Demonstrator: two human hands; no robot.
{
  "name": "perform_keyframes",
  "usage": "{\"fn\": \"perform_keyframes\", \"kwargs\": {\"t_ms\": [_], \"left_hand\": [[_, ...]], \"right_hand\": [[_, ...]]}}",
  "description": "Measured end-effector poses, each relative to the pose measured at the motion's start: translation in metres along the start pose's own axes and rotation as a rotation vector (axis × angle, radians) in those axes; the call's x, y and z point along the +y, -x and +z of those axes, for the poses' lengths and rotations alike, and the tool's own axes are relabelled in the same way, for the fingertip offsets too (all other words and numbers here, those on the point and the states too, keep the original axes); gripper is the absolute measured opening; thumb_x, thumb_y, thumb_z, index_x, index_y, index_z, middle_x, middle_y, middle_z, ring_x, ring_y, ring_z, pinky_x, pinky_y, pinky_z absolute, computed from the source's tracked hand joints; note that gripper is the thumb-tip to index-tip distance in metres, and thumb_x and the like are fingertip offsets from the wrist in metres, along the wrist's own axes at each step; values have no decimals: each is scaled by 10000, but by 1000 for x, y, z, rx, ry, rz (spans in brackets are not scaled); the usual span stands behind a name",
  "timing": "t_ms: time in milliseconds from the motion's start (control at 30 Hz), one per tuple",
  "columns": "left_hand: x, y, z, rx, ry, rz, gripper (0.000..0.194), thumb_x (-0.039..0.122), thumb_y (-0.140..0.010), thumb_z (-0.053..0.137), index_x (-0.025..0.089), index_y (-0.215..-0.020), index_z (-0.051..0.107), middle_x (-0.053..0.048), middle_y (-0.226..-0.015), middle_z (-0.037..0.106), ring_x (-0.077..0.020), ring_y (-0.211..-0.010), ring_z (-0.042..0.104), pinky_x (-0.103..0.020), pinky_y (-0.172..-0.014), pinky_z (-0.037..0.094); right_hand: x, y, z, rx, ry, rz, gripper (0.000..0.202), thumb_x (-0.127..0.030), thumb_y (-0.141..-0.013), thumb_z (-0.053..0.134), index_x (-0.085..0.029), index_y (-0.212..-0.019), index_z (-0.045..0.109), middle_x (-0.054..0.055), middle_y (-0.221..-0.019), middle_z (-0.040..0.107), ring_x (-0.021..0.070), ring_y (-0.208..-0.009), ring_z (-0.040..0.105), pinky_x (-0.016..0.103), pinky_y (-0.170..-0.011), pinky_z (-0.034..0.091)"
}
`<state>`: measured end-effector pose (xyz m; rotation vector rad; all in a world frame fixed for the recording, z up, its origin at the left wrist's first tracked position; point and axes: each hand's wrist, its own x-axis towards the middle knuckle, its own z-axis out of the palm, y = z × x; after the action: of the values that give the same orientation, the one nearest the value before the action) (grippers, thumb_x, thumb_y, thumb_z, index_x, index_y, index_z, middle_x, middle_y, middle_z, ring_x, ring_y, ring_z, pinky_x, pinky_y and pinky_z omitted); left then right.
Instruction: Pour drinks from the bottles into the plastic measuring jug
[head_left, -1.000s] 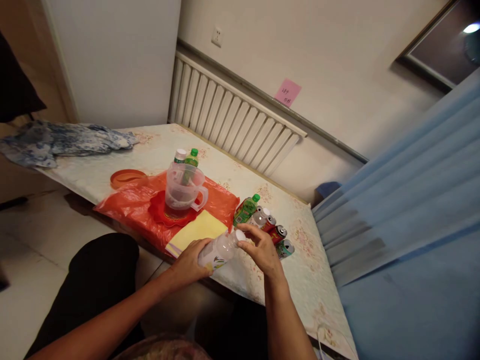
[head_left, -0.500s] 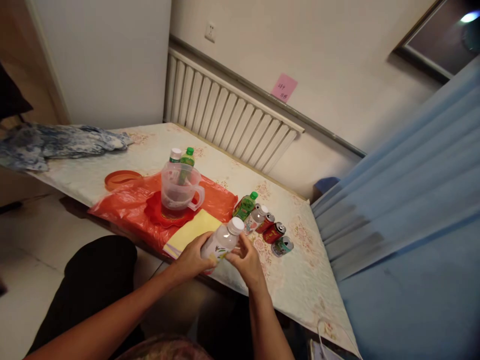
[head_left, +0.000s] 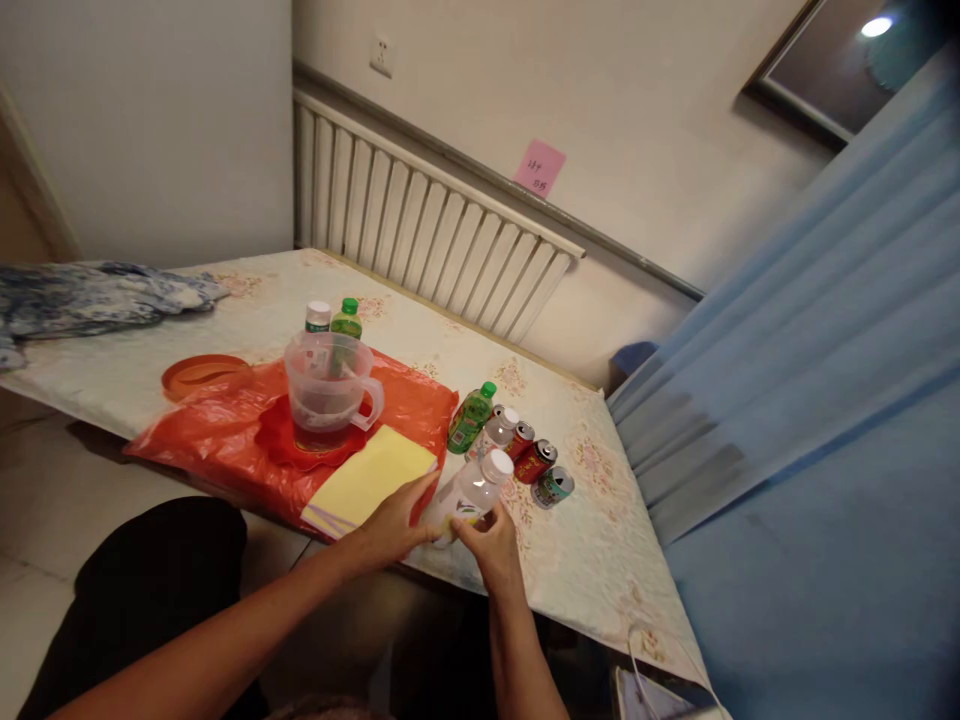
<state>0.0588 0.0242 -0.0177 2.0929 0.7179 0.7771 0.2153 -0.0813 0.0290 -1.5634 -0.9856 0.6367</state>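
The left hand [head_left: 405, 522] has its fingers parted and curved against the lower part of a clear white-capped bottle [head_left: 474, 490], while the right hand [head_left: 491, 545] pinches the same bottle between thumb and fingers, tilting it over the near edge of the table [head_left: 592, 550]. Just beyond it, a green-capped bottle [head_left: 471, 417], another white-capped bottle [head_left: 498, 432] and some cans [head_left: 536, 460] stand in a slanting row toward the right edge. To the left, beside a yellow cloth [head_left: 375, 480], a clear jug [head_left: 326, 385] stands on a red plate [head_left: 274, 440] over a red plastic bag [head_left: 195, 430].
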Motion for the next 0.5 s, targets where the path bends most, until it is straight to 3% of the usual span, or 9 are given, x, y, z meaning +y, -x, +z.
{"fn": "perform_keyframes", "kwargs": {"t_ms": [133, 267, 500], "left_hand": [[-37, -20, -1, 53, -245, -25, 521, 376, -891, 480, 105, -1333, 524, -182, -1371, 572, -300, -1282, 522, -474, -1111, 386], [-67, -34, -7, 90, -497, -14, 436, 325, -922, 432, 108, -1274, 572, -197, -1385, 553, -319, -1336, 458, -509, -1115, 357], [-94, -30, -2, 112, -752, 45, 431, 318, -930, 444, 120, -1291, 573, -196, -1425, 516, -331, -1362, 420, -512, -1107, 332]], "right_hand": [[15, -12, -30, 125, 34, 14, 422, -330, -612, 766, -163, -982, 652, 79, -922, 748, 228, -783, 708, 311, -692, 567], [33, -27, -56, 228, 127, 44, 457, -382, -618, 764, -150, -992, 641, 98, -921, 743, 237, -782, 704, 323, -695, 559], [55, -54, -79, 364, 161, 56, 484, -399, -591, 764, -158, -993, 646, 97, -918, 748, 236, -778, 704, 317, -693, 555]]}}
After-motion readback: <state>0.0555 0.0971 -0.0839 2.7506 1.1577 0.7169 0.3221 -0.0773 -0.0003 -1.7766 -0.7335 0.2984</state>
